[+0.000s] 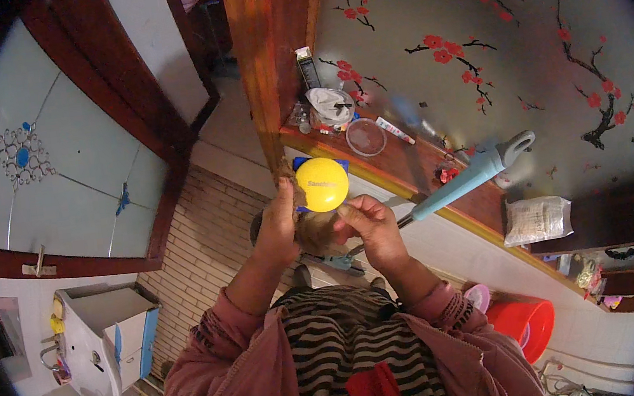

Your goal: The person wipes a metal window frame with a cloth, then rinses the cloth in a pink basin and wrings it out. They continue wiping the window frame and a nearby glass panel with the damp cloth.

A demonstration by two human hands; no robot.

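A round yellow disc [323, 184] with blue parts behind its rim is in front of me, between and just above my hands. My left hand [277, 222] is closed at the disc's left side, its thumb pointing up beside some brown fuzzy material. Below the disc, a blurred brown fuzzy clump [318, 233] lies between my palms. Just right of the clump, my right hand [374, 229] has its thumb and forefinger pinched together; whatever is between them is too small to make out.
A light blue long-handled tool [462, 184] leans against the wooden ledge [423, 166] on the right. The ledge holds a clear round lid [365, 137], a white tube [395, 131] and a plastic-wrapped packet [537, 220]. Right of me stands a red bucket [531, 326]; a white sink [88, 353] is at left.
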